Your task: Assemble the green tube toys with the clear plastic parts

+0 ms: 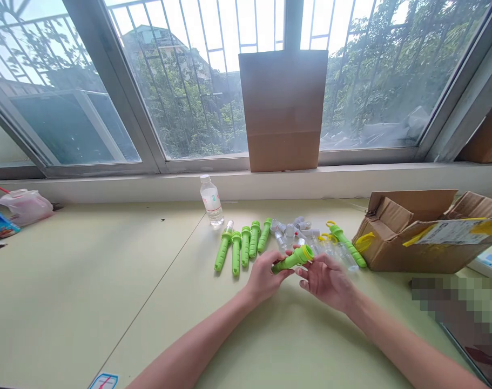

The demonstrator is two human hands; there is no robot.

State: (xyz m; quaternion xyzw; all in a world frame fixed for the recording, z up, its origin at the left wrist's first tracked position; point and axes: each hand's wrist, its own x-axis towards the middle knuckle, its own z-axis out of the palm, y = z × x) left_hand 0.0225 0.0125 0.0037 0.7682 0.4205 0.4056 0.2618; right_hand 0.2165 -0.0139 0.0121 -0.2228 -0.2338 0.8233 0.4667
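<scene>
My left hand is closed around a green plastic tube, holding it tilted above the table. A yellow ring rims the tube's open upper end, which points right. Beside that end is my right hand, palm partly up and fingers apart; whether a fingertip touches the rim I cannot tell. Left of my hands, several similar green tubes lie in a row, the leftmost with a clear part at its top. Behind my hands are clear plastic pieces. A green tube with a yellow loop lies to the right.
An open cardboard box stands at the right, a yellow piece at its side. At the back stands a water bottle. A cardboard sheet leans against the window. A pink plastic bag and a blue packet lie far left.
</scene>
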